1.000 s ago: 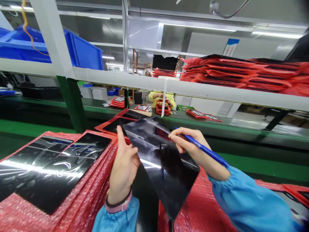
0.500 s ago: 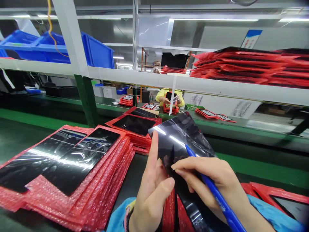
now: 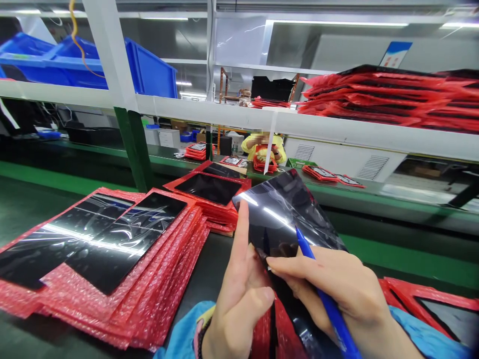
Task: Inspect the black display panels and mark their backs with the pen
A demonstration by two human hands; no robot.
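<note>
A glossy black screen panel [image 3: 277, 219] is tilted up in front of me, with ceiling lights reflected across its face. My left hand [image 3: 239, 294] holds it by the left edge, the index finger stretched up along its corner. In my right hand [image 3: 337, 289] lies a blue pen [image 3: 331, 314], its tip pointing up toward the panel. The thumb and index finger of that hand pinch at the panel's left edge; whether they grip a film there I cannot tell. Red bubble wrap [image 3: 284, 324] shows beneath the panel.
To the left, black panels [image 3: 149, 219] lie on a tall stack of red bubble-wrap sleeves [image 3: 164, 279]. Behind it sits another wrapped stack [image 3: 209, 189]. More red sleeves [image 3: 445, 299] are at the right. Overhead, a shelf [image 3: 232, 113] carries blue bins [image 3: 149, 70]. A co-worker in yellow [image 3: 279, 142] works beyond.
The panel and my right hand with the pen have shifted slightly right in view. My left hand keeps its hold on the edge. The far co-worker's hands have moved.
</note>
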